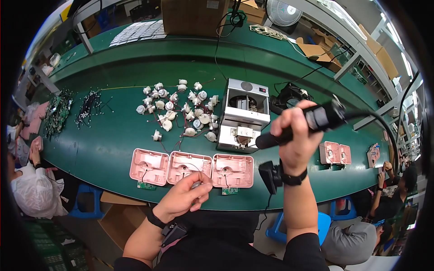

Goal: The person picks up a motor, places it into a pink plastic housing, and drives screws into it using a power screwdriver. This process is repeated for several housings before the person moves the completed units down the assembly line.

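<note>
My right hand (296,137) is wrapped round a black corded electric screwdriver (322,116), raised over the bench and slanting down to the left. In front of the middle of three open pink plastic housings (233,170), my left hand (187,195) is closed. A small greyish part shows between its fingers, mostly hidden, so I cannot make out its kind. Wires run from the housings to small green circuit boards (229,191) at the bench's near edge. Behind the housings stands a grey screw feeder (246,115) with a red switch.
Several white motor-like parts with wires (169,106) lie left of the feeder. Bundles of wired boards (58,110) lie far left. Two more pink housings (332,152) sit to the right. Co-workers sit at both sides. A cardboard box (194,17) stands on the back shelf.
</note>
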`<state>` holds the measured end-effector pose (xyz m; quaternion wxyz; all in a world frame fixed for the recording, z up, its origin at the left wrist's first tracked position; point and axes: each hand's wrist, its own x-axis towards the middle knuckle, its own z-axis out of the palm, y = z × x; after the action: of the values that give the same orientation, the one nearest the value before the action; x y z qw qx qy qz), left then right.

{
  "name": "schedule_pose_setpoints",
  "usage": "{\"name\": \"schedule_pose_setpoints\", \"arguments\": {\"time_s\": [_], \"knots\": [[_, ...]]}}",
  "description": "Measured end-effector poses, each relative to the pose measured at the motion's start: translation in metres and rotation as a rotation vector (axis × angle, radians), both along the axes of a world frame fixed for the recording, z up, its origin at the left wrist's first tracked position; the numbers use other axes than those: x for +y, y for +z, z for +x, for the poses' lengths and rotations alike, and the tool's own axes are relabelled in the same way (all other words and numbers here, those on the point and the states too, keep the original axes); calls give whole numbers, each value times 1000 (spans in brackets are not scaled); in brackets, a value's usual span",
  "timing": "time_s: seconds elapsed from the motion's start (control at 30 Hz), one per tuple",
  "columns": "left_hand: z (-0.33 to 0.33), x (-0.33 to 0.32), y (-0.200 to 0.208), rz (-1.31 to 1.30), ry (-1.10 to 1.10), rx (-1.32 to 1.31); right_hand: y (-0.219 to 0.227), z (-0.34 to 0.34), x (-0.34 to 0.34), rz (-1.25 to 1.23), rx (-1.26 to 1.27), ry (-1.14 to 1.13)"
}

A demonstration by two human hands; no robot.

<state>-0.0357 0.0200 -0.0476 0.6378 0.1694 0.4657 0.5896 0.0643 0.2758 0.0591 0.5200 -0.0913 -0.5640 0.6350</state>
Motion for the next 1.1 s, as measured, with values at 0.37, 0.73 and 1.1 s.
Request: {"name": "schedule_pose_setpoints", "arguments": {"time_s": [0.37, 0.73, 1.1], "knots": [[17, -2, 7, 179, 56, 237, -20, -28, 7, 65, -155, 56], [19, 46, -6, 218, 165, 1359, -24, 40, -28, -2, -25, 121], [21, 71, -26, 213, 155, 1632, -28, 75, -33, -37, 38, 145]]}}
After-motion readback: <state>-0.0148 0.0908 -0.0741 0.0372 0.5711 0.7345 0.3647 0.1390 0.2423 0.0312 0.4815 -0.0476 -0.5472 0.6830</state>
